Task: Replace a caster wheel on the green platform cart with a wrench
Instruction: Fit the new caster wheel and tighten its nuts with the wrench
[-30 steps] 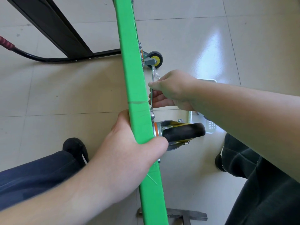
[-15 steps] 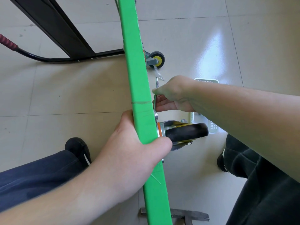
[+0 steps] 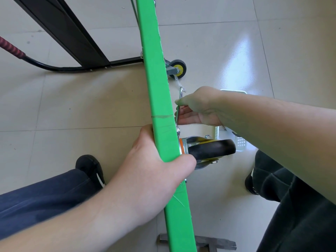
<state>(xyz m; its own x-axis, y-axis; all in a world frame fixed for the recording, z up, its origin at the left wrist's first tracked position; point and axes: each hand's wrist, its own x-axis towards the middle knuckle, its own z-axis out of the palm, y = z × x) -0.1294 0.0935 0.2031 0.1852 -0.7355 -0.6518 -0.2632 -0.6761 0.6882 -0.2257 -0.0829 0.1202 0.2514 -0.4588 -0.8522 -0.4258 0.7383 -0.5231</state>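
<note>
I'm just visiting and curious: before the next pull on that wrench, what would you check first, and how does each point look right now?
1. Cart steadied: ok. The left hand grips the edge of the green platform cart, which stands on its side.
2. Grip on the tool: ok. The right hand holds the wrench by its shaft.
3. Wrench head seated on the bolt: cannot tell. Its lower end sits close to the cart edge, too small to judge.
4. Which caster is being worked on: ok. The wrench points down at the black caster wheel, not the small yellow-hubbed wheel.
5. Place for loose parts: ok. A white basket sits on the floor behind the right arm.
</note>
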